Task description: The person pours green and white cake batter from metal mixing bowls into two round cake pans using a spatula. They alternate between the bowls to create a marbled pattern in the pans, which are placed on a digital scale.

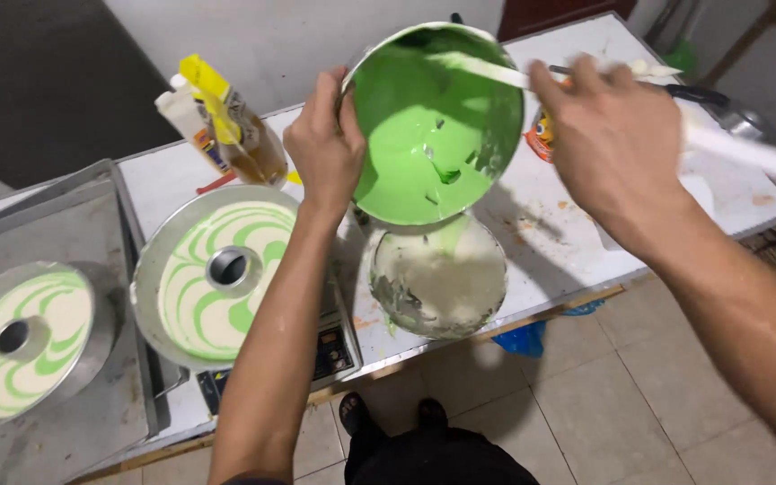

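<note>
The left hand (325,148) grips the rim of a metal bowl of green batter (437,126), fingers curled over the edge, holding it tipped up on its side above the white table (577,242). The right hand (617,144) is closed around a white spatula (487,70) whose blade reaches across into the tilted bowl near its upper rim; the hand sits just right of the bowl. Directly below the green bowl stands a second bowl with pale batter (439,280). To the left, a ring cake tin swirled in green and white (222,269) rests on a scale, with another swirled tin (22,337) farther left on a metal tray (92,422).
</note>
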